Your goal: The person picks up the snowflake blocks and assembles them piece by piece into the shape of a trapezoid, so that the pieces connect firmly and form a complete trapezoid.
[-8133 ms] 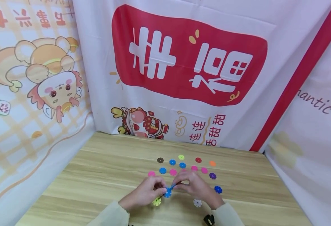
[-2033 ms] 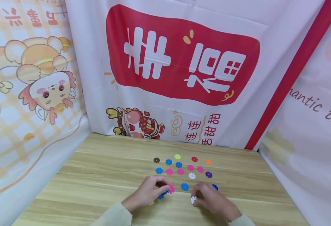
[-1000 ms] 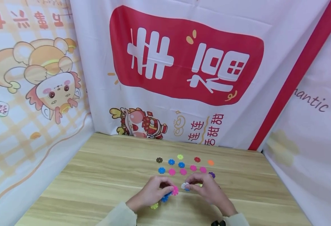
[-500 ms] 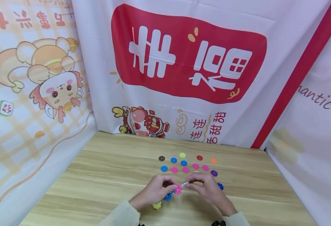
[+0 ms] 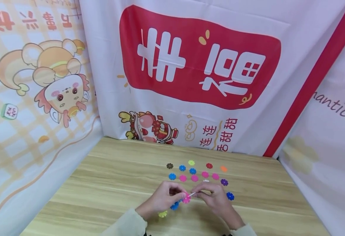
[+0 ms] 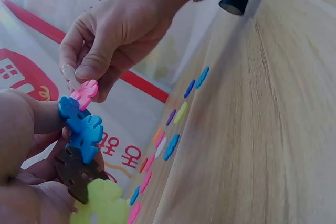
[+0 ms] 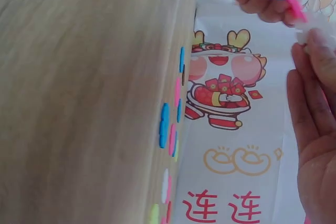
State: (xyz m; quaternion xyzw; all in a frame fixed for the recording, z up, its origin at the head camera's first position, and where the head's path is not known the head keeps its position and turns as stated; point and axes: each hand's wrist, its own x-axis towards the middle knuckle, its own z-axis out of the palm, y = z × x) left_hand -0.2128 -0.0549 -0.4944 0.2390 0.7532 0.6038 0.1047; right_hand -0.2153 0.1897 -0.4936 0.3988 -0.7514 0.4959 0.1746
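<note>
My left hand (image 5: 163,198) holds a chain of interlocking flower-shaped discs. In the left wrist view the chain runs from a yellow-green disc (image 6: 102,203) through a brown disc (image 6: 73,174) and two blue discs (image 6: 86,136) to a pink disc (image 6: 85,94) at its upper end. My right hand (image 5: 215,198) pinches a white disc (image 5: 192,193) between thumb and fingers. Seen edge-on in the head view, the white disc meets the pink disc's rim at a slant. The right wrist view shows the white disc (image 7: 310,27) right at the pink disc, partly behind the thumb.
Loose discs lie flat on the wooden table (image 5: 101,183) beyond the hands, among them a brown disc (image 5: 170,166), a red disc (image 5: 209,166) and an orange disc (image 5: 224,168). A dark blue disc (image 5: 230,196) lies right of the right hand. Printed cloth (image 5: 107,65) hangs behind.
My right hand has picked the white disc off the table, brought it left and turned it edge-on against the pink disc. The pink disc, loose on the table earlier, is now on the chain.
</note>
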